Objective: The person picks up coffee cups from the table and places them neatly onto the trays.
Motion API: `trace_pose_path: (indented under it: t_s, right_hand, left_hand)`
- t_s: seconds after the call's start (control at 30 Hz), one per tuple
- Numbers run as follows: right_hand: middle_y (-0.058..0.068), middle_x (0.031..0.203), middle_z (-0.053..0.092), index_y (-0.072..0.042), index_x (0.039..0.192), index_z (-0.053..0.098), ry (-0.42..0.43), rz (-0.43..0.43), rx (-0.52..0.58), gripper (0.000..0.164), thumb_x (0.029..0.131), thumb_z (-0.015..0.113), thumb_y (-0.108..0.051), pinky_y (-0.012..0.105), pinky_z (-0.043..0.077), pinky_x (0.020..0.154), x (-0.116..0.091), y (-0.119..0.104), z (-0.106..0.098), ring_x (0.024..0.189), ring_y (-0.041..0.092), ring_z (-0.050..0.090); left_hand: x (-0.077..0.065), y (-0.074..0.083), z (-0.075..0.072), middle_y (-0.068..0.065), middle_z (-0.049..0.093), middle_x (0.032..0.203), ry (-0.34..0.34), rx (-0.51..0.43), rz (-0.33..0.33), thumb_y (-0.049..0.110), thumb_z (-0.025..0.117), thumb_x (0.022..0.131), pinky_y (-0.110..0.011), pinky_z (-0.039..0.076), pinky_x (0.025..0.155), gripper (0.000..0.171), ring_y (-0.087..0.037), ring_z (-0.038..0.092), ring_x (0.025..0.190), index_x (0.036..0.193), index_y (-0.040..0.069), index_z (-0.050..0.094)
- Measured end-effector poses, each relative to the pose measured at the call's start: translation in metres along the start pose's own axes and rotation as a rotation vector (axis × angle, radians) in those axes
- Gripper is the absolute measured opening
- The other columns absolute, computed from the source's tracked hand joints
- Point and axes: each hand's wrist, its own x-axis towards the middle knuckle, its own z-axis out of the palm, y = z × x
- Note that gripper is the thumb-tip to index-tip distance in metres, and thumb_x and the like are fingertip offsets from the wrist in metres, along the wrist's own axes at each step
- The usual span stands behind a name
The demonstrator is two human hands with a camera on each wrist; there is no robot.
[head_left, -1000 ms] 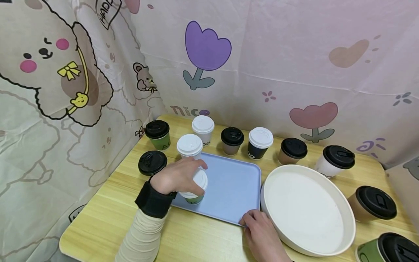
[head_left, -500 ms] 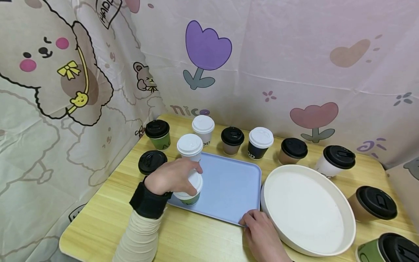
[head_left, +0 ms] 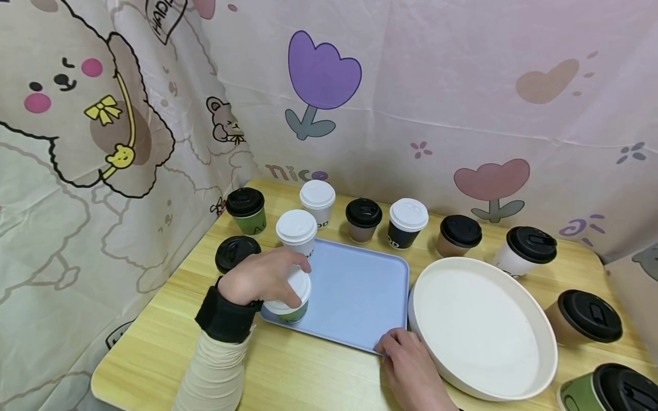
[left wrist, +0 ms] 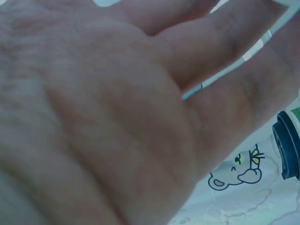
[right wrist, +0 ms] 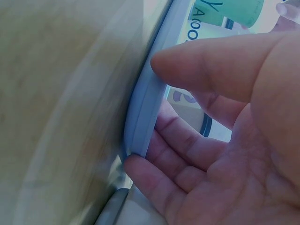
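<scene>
My left hand [head_left: 259, 278] grips a paper coffee cup [head_left: 296, 315] with a white lid and green lower wall, its fingers and thumb spread around the lid. The cup stands upright at the front left corner of a light blue tray [head_left: 357, 291]. Just behind it, a white cup with a white lid [head_left: 296, 227] stands at the tray's back left corner. My right hand [head_left: 413, 365] holds the tray's front right corner; in the right wrist view the thumb and fingertips [right wrist: 140, 164] touch its rim. The palm fills the left wrist view and hides the held cup.
A round cream tray [head_left: 483, 331] sits right of the blue one. Lidded cups line the back, including a green cup [head_left: 247, 211] and a black cup [head_left: 406, 224]. A black-lidded cup [head_left: 236, 254] is by my left hand; a brown cup [head_left: 583, 318] stands far right.
My left hand has shifted a little to the left with the green cup, toward the blue tray's left edge. The right hand stays at the tray's corner.
</scene>
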Motion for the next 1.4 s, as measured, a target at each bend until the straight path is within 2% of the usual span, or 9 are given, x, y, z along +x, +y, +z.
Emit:
trace_pose_path:
  t_s: [0.23,0.53,0.67,0.83,1.0,1.17,1.4]
  right_hand:
    - [-0.007,0.094,0.058,-0.020,0.083,0.067,-0.013,0.008,0.004,0.029,0.074,0.079,0.005,0.039,0.045,0.079,0.0002,-0.0011,-0.0012,0.088,0.019,0.057]
    - [-0.007,0.094,0.058,-0.021,0.084,0.067,-0.026,0.017,0.007,0.029,0.075,0.078,0.004,0.040,0.045,0.080,0.0000,-0.0013,-0.0016,0.089,0.018,0.057]
    - [-0.007,0.094,0.058,-0.021,0.084,0.067,-0.041,0.022,0.006,0.029,0.076,0.078,0.004,0.039,0.045,0.081,0.0004,-0.0013,-0.0021,0.090,0.018,0.057]
    - [-0.007,0.094,0.058,-0.021,0.084,0.067,-0.048,0.026,0.004,0.029,0.077,0.078,0.004,0.040,0.045,0.081,0.0009,-0.0013,-0.0022,0.090,0.018,0.057]
    - [-0.006,0.094,0.058,-0.021,0.084,0.067,-0.038,0.018,0.004,0.029,0.076,0.078,0.005,0.040,0.046,0.082,0.0007,-0.0009,-0.0018,0.090,0.018,0.057]
    - [-0.006,0.093,0.058,-0.021,0.084,0.067,-0.030,0.017,0.003,0.029,0.076,0.079,0.005,0.040,0.046,0.081,0.0003,-0.0005,-0.0017,0.089,0.018,0.057]
    - [-0.006,0.093,0.058,-0.021,0.083,0.067,0.001,0.000,0.006,0.029,0.074,0.079,0.005,0.040,0.046,0.080,-0.0002,0.0003,-0.0002,0.089,0.018,0.058]
  left_hand:
    - [-0.0006,-0.0011,0.0011,-0.004,0.058,0.142,0.016,-0.039,0.010,0.038,0.091,0.072,-0.047,0.052,0.086,0.067,-0.024,0.057,0.114,0.133,0.027,0.066]
    - [-0.0011,-0.0012,-0.0025,-0.004,0.062,0.137,0.005,-0.020,-0.028,0.028,0.088,0.078,-0.047,0.053,0.088,0.053,-0.024,0.058,0.114,0.128,0.022,0.070]
    - [-0.0012,-0.0017,-0.0041,-0.005,0.062,0.135,-0.003,-0.023,-0.053,0.026,0.088,0.078,-0.045,0.053,0.085,0.051,-0.025,0.059,0.111,0.127,0.021,0.071]
    - [-0.0029,-0.0039,-0.0053,-0.007,0.063,0.133,0.004,-0.048,-0.051,0.024,0.088,0.077,-0.044,0.053,0.083,0.050,-0.026,0.058,0.110,0.124,0.020,0.071]
    - [-0.0034,-0.0067,-0.0067,-0.006,0.063,0.130,0.005,-0.079,-0.052,0.027,0.089,0.075,-0.044,0.053,0.082,0.050,-0.026,0.058,0.109,0.121,0.022,0.072]
    - [-0.0017,-0.0083,-0.0064,-0.005,0.064,0.131,0.017,-0.072,-0.030,0.036,0.089,0.076,-0.044,0.053,0.083,0.053,-0.025,0.058,0.111,0.124,0.021,0.072]
    - [0.0005,-0.0066,-0.0070,-0.007,0.063,0.135,0.007,-0.058,-0.056,0.032,0.088,0.079,-0.045,0.053,0.086,0.051,-0.027,0.058,0.114,0.126,0.020,0.072]
